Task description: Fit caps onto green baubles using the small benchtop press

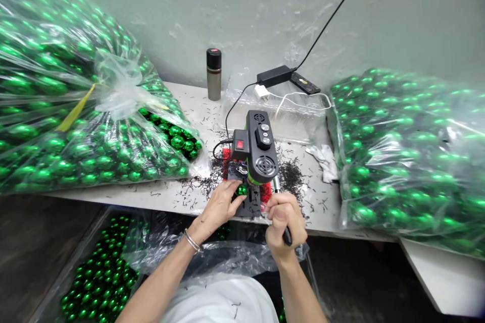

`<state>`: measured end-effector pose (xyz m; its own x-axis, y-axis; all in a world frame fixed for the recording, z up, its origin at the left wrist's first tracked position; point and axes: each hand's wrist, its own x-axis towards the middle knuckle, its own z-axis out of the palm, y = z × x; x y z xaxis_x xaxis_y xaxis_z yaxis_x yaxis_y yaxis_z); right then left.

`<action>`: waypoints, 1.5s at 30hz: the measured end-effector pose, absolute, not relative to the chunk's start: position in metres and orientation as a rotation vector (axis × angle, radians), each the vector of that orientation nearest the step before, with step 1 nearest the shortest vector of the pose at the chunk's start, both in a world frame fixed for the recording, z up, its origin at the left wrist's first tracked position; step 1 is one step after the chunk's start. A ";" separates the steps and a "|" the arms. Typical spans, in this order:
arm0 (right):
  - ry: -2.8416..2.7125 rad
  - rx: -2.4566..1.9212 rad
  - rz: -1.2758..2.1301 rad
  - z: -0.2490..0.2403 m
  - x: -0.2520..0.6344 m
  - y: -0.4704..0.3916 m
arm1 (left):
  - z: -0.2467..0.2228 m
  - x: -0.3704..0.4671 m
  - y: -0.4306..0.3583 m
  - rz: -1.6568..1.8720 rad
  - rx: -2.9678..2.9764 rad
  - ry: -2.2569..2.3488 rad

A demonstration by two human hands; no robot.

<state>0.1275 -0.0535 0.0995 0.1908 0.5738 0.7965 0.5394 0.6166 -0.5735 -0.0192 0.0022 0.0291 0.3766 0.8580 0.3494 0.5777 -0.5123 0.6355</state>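
Note:
A black machine [261,146] with a red switch and round vents stands near the table's front edge. Under its head, a shiny green ball [241,190] sits at the dark base plate [250,207]. My left hand [222,203] has thumb and fingers pinched round that ball from the left. On the right, my right hand [287,222] is wrapped round the black-handled lever [288,236] of the machine. Red material [266,192] shows beside the base.
Large clear bags of green balls stand left [56,111] and right [409,161]. Black scraps [291,176] litter the table [182,98]. Behind are a bottle [214,74], a power adapter [274,76] and cables. A white cloth [325,161] lies right. An open bag [102,267] is below left.

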 end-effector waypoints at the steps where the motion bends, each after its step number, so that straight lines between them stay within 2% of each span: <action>1: -1.451 -1.001 0.032 0.099 0.128 -0.054 | 0.029 -0.019 0.003 0.929 2.255 1.234; 12: -1.449 -1.018 0.035 0.094 0.129 -0.056 | 0.009 -0.009 0.001 1.081 2.222 1.240; 22: -1.406 -0.929 -0.142 0.045 0.127 -0.043 | 0.008 -0.007 0.001 1.067 2.180 1.245; 30: -1.548 -0.902 -0.171 0.031 0.136 -0.038 | 0.005 -0.008 0.000 1.113 2.196 1.228; 34: -1.561 -0.938 -0.165 0.052 0.137 -0.043 | 0.006 -0.005 0.004 1.150 2.165 1.196; 41: -1.300 -1.081 0.047 0.131 0.123 -0.046 | 0.012 -0.024 -0.024 1.176 2.070 1.199; 45: -1.308 -1.072 -0.008 0.130 0.120 -0.046 | 0.022 -0.054 -0.047 1.042 2.170 1.216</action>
<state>0.1197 -0.0462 0.1296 0.3296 0.5450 0.7709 0.5539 0.5497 -0.6254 -0.0541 -0.0472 0.0217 0.3295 0.8565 0.3973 0.5239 -0.5159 0.6778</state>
